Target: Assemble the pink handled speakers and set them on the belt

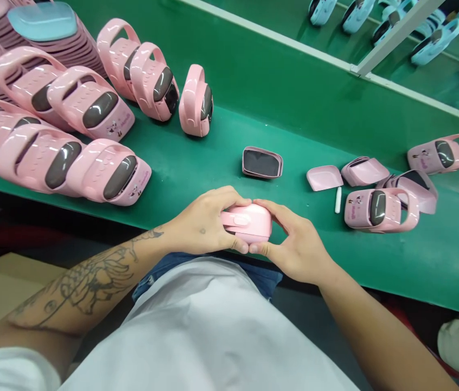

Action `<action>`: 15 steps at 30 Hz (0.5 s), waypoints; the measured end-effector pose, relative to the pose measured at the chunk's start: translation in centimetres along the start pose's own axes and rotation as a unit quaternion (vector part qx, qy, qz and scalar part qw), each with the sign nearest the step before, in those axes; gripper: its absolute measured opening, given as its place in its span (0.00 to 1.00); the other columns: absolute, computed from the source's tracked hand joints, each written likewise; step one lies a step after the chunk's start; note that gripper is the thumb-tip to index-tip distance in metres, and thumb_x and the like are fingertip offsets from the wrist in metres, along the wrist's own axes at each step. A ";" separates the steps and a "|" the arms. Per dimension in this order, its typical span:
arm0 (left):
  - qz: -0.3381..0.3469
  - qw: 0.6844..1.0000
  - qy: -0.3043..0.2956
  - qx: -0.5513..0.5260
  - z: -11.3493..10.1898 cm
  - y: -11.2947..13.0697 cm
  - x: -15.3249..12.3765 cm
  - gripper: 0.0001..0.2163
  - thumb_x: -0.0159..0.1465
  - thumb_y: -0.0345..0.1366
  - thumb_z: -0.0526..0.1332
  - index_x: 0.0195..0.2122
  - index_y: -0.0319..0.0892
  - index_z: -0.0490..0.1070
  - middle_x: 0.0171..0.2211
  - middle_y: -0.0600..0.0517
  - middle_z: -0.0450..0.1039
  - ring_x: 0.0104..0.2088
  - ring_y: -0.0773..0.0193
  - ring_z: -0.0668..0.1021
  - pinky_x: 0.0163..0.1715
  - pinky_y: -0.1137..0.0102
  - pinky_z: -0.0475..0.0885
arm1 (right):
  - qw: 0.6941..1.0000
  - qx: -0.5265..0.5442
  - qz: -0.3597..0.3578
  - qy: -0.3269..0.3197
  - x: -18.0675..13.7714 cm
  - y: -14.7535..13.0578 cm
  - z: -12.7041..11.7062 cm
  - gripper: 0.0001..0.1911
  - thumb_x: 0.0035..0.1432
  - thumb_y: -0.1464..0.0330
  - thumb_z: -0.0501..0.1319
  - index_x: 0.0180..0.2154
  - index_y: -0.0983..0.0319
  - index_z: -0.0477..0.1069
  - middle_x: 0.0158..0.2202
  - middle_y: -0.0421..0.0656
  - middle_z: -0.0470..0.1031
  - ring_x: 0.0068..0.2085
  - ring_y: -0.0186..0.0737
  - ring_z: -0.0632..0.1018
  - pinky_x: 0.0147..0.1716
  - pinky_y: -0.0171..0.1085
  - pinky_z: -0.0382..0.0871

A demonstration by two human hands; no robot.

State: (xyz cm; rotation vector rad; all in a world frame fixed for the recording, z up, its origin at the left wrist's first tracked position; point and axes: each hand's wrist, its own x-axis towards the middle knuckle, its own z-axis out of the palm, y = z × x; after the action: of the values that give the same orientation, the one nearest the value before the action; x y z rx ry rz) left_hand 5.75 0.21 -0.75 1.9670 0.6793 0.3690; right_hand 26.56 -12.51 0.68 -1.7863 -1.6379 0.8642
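Observation:
Both hands grip one pink plastic housing with a carry handle (256, 220), close to my body at the bench's near edge. My left hand (213, 222) is closed around its handle end, fingers and thumb on opposite sides. With thumb and fingers, my right hand (294, 239) clasps the other end. The palms hide part of the housing. Just beyond it on the bench lies a pink shell piece with a dark inner panel (262, 163).
The green bench (213, 157) carries several pink handled housings (107, 168) at left. Behind them rise stacked pink plates with a blue one on top (44, 21). Rightward lie pink covers (324, 178), a small white stick (338, 200) and another housing (380, 209). A pale rail (278, 41) runs behind.

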 end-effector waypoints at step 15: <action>0.051 0.999 -0.014 -0.004 0.7 -2.4 0.3 0.47 0.50 0.42 0.80 0.70 0.46 0.64 0.66 0.42 0.72 0.64 0.44 0.76 0.65 0.55 0.73 | 0.995 0.073 -0.069 0.009 -0.5 2.5 0.3 0.38 0.68 0.61 0.63 0.74 0.52 0.55 0.72 0.50 0.65 0.70 0.56 0.69 0.69 0.59 0.68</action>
State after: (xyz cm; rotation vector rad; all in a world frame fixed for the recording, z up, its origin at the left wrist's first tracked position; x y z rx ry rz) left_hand 5.63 0.77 -3.17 2.0011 0.5604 0.4047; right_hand 27.91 -13.24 -1.39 -1.5592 -1.6228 0.8788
